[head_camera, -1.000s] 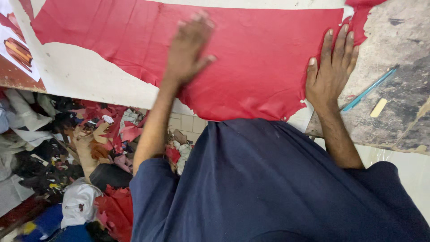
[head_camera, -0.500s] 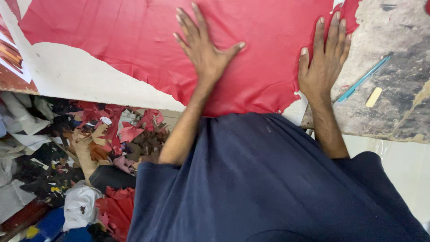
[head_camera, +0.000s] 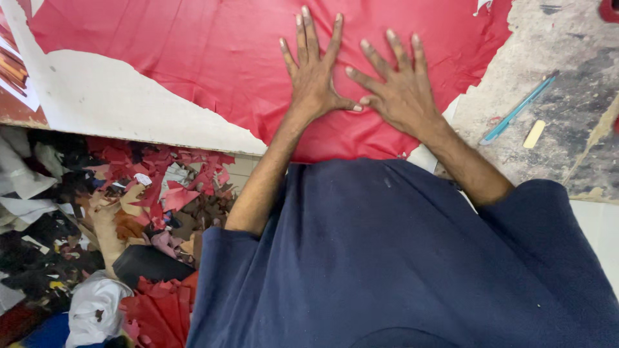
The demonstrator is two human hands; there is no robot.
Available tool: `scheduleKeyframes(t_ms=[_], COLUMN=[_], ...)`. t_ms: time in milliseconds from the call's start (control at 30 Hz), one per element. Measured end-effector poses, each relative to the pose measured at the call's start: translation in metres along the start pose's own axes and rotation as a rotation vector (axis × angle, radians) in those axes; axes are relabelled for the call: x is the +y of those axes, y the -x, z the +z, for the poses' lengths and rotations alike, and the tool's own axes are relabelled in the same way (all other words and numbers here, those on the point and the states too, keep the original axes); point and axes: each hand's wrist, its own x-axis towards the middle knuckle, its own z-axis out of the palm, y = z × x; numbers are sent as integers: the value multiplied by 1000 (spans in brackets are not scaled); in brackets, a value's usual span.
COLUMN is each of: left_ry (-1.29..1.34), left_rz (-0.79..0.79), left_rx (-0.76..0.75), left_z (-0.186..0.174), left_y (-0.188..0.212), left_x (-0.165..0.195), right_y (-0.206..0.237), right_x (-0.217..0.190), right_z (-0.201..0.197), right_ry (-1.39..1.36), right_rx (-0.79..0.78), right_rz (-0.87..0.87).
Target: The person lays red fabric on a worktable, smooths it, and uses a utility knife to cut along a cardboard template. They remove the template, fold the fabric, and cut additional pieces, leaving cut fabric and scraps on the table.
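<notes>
On the worn table [head_camera: 567, 161], left hand [head_camera: 314, 74] and right hand [head_camera: 400, 93] press flat, fingers spread, grasping nothing, side by side on the red leather sheet [head_camera: 193, 58].

Leather sheet [head_camera: 193, 58]: plain red, pale cream underside at its edge. Desk [head_camera: 567, 38]: mottled grey, dark-stained. Pen [head_camera: 519, 108]: light blue. Shirt [head_camera: 400, 270]: navy. Floor scraps [head_camera: 148, 187]: red, tan, black, white.

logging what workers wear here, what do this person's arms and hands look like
Both the left hand and right hand are bare: no gloves, rings or watch show. The forearms are uncovered too. Short, loose sleeves of a dark navy shirt end at about the elbows.
</notes>
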Motion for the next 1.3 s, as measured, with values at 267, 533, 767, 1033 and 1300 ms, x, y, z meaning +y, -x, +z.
scheduleKeyframes(t_ms=[267, 533, 767, 1033, 1300], left_ry=[82, 43, -27, -62, -71], left_rz=[100, 64, 18, 18, 40], left_rx=[136, 67, -29, -38, -24], left_z=[2, -3, -6, -5, -10], left_y=[3, 3, 0, -1, 0], left_x=[-8, -2, 4, 7, 9], right_y=[11, 16, 11, 20, 21], right_x=[8, 14, 9, 9, 5], right_z=[-1, 5, 7, -2, -7], right_ry=[97, 238, 351, 449, 385], right_rx=[26, 50, 83, 60, 9], right_rz=[-12, 7, -24, -146, -98])
